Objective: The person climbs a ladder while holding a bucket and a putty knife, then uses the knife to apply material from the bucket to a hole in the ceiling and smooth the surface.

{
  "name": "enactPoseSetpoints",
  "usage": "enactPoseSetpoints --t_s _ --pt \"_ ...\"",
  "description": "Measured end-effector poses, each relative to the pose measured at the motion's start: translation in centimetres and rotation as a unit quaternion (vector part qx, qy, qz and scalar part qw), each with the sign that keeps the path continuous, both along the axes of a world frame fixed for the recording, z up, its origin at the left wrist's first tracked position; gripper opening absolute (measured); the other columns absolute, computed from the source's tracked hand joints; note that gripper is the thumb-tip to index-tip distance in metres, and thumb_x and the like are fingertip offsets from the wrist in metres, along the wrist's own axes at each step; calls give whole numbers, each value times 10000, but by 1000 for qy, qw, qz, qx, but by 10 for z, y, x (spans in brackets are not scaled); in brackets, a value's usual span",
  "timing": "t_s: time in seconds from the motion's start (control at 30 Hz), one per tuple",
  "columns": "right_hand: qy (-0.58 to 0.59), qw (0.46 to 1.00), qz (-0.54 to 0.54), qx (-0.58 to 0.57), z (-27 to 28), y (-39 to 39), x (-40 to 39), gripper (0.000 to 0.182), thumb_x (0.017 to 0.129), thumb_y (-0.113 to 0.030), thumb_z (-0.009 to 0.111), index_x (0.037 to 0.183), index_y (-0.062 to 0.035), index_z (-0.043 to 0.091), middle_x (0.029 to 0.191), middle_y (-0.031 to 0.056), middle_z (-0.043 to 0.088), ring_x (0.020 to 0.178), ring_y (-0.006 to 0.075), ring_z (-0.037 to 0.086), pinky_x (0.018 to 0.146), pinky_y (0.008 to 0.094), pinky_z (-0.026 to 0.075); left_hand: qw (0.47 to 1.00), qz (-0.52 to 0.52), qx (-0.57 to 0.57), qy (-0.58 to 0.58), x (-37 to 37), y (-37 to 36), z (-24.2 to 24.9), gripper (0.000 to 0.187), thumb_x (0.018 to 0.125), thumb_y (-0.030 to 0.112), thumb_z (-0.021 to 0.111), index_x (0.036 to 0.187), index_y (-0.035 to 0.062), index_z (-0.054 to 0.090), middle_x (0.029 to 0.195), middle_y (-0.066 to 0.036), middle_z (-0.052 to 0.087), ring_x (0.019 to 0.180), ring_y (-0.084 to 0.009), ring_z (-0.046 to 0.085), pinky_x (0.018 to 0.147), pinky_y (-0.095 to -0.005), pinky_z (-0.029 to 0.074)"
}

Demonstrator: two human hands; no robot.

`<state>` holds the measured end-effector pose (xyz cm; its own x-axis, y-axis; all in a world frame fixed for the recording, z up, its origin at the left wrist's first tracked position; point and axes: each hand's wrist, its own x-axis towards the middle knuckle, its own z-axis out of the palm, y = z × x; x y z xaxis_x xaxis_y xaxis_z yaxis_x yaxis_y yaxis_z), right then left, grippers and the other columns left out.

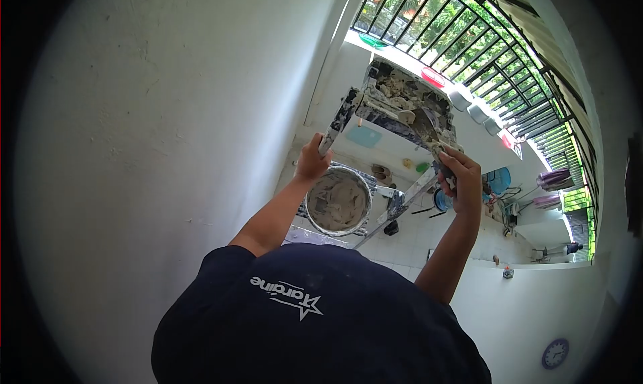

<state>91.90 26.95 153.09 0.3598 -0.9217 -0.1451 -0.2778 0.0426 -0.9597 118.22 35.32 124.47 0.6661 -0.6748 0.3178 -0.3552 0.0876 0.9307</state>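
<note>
My left hand (313, 160) is closed around the plaster-smeared handle of a hawk (382, 83), a rectangular board caked with grey-white plaster and held out in front of me. On the other side, my right hand (462, 173) grips a putty knife (426, 126), its handle mostly covered by the fingers. The knife's metal blade overlaps the near right part of the hawk, by the wet plaster. Below my left forearm stands a round bucket (338, 200) of grey plaster, its rim crusted white.
A plain white wall (167, 103) rises close on my left. Metal ladder rails (392, 213) show beneath the hands. Down on the floor are shoes (382, 174) and a blue bucket (497, 180). Black railings (462, 22) run along the far right, with pots (459, 97) beside them.
</note>
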Motion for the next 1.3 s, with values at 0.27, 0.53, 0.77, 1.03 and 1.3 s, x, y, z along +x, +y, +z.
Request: enactPoseSetpoints --t_s 0.27,0.53,0.77,1.03,1.3 --pt "-328 912 -16 245 -47 -9 -23 331 988 -216 629 1264 -35 629 696 93 604 371 78 387 324 174 287 1000 6 -15 -10 -3 4 4 276 828 99 633 1082 45 542 855 -245 667 839 -483 646 735 -491 524" --pt "-437 864 76 238 -10 27 -45 452 1032 -214 522 1398 51 504 761 120 609 384 68 382 347 171 300 1000 0 -15 -21 0 0 1 266 826 96 626 1075 42 549 841 -230 662 813 -471 656 722 -473 531" --pt "-218 974 46 33 -41 69 -55 500 843 -31 656 1327 76 587 787 120 657 544 126 542 492 240 389 999 9 -24 -24 0 -3 0 272 824 113 623 1077 45 553 847 -240 672 830 -479 657 726 -487 529" --pt "187 962 89 -178 -310 86 -53 474 838 -82 699 1309 -73 654 997 172 758 868 265 720 823 347 533 1000 7 -8 -24 1 -2 -1 293 817 111 624 1098 55 561 831 -246 675 831 -486 657 718 -502 530" --pt "222 954 113 -168 -309 78 -32 439 815 -127 670 1251 -91 693 1102 230 718 1005 386 703 889 417 537 1000 19 -9 -22 0 -4 -2 303 814 145 630 1097 58 565 853 -253 677 843 -490 651 734 -492 534"
